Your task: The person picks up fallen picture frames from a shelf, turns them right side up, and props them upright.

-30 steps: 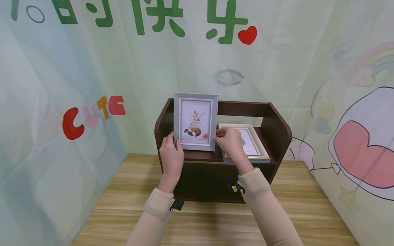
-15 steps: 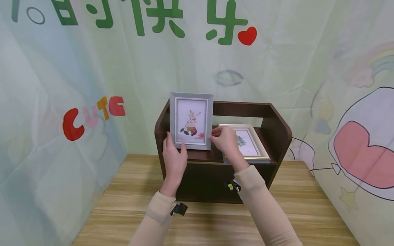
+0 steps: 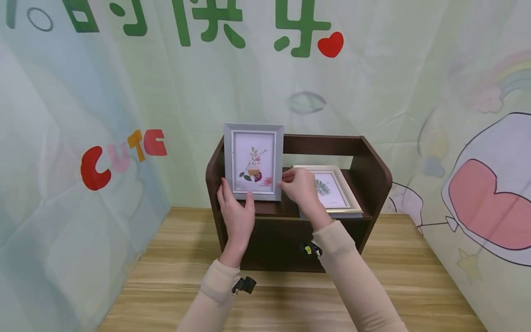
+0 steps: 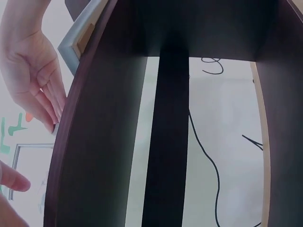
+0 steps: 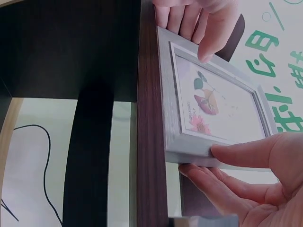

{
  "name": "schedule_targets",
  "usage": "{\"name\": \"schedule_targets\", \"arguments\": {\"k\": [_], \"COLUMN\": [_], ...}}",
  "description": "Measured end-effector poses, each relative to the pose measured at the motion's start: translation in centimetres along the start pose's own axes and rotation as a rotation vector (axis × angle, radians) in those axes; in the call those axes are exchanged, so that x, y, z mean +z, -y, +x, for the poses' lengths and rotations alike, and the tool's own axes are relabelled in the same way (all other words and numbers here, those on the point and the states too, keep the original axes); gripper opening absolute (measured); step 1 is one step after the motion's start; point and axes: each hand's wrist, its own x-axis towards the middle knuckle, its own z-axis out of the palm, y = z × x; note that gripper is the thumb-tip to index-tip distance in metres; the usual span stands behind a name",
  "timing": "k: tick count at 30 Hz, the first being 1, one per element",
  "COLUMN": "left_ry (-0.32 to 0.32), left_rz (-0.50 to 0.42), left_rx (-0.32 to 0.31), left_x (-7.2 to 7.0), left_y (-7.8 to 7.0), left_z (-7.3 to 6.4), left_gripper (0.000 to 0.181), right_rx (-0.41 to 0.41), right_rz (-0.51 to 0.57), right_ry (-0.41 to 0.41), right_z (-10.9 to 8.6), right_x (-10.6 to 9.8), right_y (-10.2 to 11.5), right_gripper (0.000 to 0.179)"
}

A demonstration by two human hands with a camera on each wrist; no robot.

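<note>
A grey-silver picture frame (image 3: 253, 159) with a floral print stands upright at the left side of a dark brown shelf unit (image 3: 269, 242). My right hand (image 3: 303, 191) pinches its right edge low down, thumb on the front and fingers behind, as the right wrist view shows. At the lower left corner, my left hand (image 3: 235, 216) keeps its fingers straight along the side edge. Its thumb (image 5: 213, 42) is spread out over the front. To the right lies a cream-and-gold picture frame (image 3: 350, 191) with a leaf print, flat on another frame, partly behind my right hand.
The shelf unit's high right side panel (image 3: 379, 180) and back rail (image 3: 323, 145) enclose the top. A wood-grain table (image 3: 174, 263) carries the unit. Printed cloth (image 3: 186, 101) hangs behind and at both sides. Thin black cables (image 4: 210, 163) show through the unit's opening.
The grey-silver picture frame has moved left, with my right hand following on its edge. My left hand has shifted slightly right, and its thumb has spread away from the fingers.
</note>
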Motion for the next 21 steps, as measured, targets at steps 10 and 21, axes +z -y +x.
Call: {"name": "schedule_targets", "arguments": {"k": [10,21], "left_ry": [-0.037,0.095], "left_rz": [-0.032,-0.102], "left_rx": [0.175,0.263], "left_x": [1.0,2.4], "left_y": [-0.7,-3.2], "left_z": [-1.1,-2.0], "left_gripper": [0.076,0.059], "right_rx": [-0.011,0.088], "right_rz": [0.033,-0.046], "right_ry": [0.039,-0.028], "right_z": [-0.6,-2.1], "right_x": [-2.3,-6.7], "right_y": [-1.5,-4.4], "right_gripper": [0.029,0.038]}}
